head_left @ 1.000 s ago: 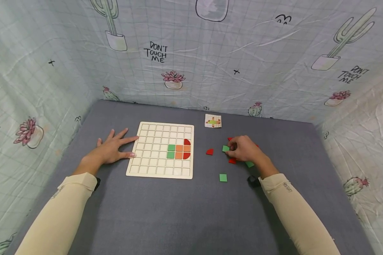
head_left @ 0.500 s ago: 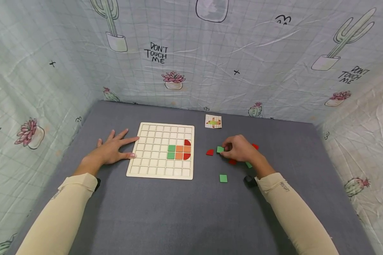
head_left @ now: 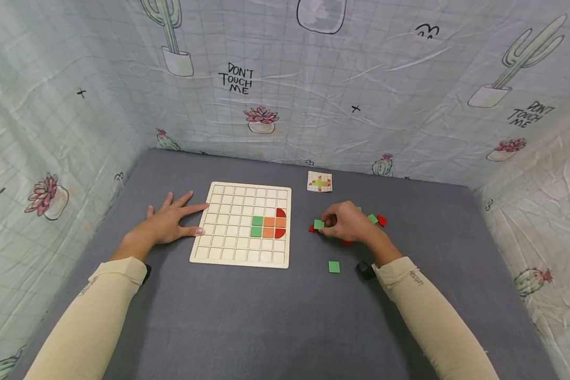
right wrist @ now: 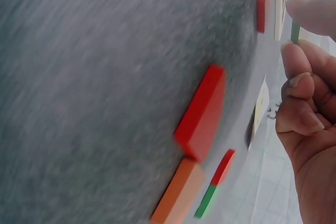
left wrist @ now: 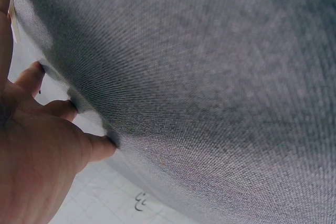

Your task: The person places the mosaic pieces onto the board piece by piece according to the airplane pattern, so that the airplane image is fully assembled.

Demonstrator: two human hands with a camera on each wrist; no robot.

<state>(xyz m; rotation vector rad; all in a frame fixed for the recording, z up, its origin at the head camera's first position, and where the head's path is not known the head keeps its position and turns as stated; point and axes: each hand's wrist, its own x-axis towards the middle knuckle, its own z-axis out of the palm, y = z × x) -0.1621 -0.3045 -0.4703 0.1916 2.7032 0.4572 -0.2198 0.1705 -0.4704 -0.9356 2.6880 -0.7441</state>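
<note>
My left hand [head_left: 165, 221] lies spread beside the pale grid board [head_left: 237, 262], its thumb and index finger touching the board's left edge. In the left wrist view that hand [left wrist: 42, 145] rests fingertips on the grey cloth. On the board's right side sit green squares [head_left: 256, 231], orange squares [head_left: 268, 227] and red quarter circles [head_left: 281, 212]. Between thumb and fingers, my right hand [head_left: 350, 222] pinches a green square tile [head_left: 319, 224], held right of the board. The right wrist view shows this tile edge-on [right wrist: 296, 27], raised off the cloth.
A red quarter-circle tile [head_left: 311, 228] is partly hidden by the held tile. Loose pieces lie around my right hand, including a red one [head_left: 382, 220] and an orange one [right wrist: 177, 192]. A green square [head_left: 334, 267] lies nearer. A small pattern card [head_left: 320, 181] is farther back.
My right hand has carried the green square tile leftward from the loose pieces, toward the board. The left hand stays in place at the board's edge.
</note>
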